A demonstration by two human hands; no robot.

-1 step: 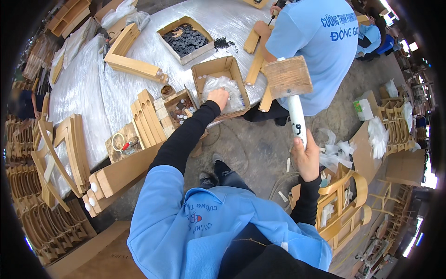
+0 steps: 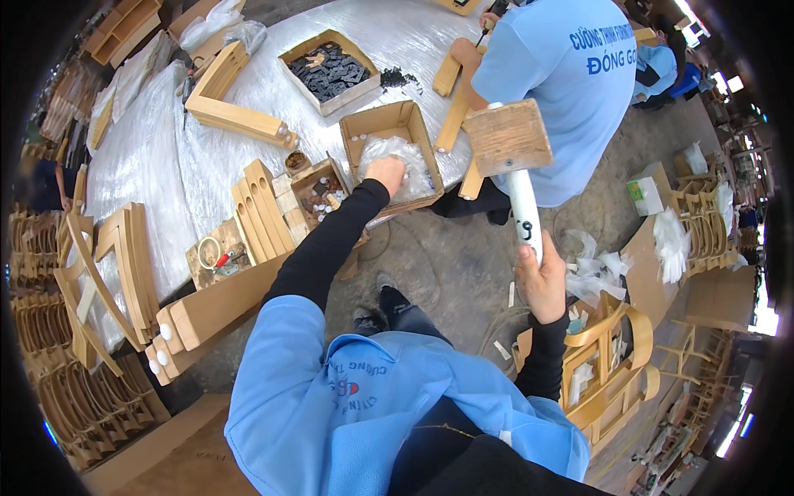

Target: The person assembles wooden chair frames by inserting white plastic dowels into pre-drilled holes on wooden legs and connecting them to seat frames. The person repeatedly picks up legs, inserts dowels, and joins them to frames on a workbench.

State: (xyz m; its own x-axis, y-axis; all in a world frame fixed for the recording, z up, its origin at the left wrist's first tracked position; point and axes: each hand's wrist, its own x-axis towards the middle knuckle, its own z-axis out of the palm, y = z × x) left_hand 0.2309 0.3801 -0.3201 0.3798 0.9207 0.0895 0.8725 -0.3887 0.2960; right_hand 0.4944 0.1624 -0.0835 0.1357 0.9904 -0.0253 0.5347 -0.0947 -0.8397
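Note:
My left hand (image 2: 385, 173) reaches into a cardboard box (image 2: 354, 132) at the table's edge. Its fingers are curled against a clear plastic bag (image 2: 404, 151) of small whitish pieces; the fingertips and anything between them are hidden. On the right, my right hand (image 2: 542, 283) is wrapped around the white handle of a mallet (image 2: 507, 136), held upright with its wooden block head on top. Beside the box, a small wooden tray (image 2: 311, 183) contains loose small parts. Long wooden pieces (image 2: 217, 302) with white round pads on their ends lie below my left forearm.
A tray of black parts (image 2: 329, 76) and an angled wooden frame (image 2: 240, 116) rest on the plastic-covered table (image 2: 186, 165). A co-worker in a blue shirt (image 2: 562, 91) works beyond the mallet. Curved wooden frames (image 2: 608, 372) stand at my right, near crumpled plastic (image 2: 597, 277).
The mallet and my right hand have shifted very slightly left. My left hand has moved a little left within the box, its fingers more tucked in.

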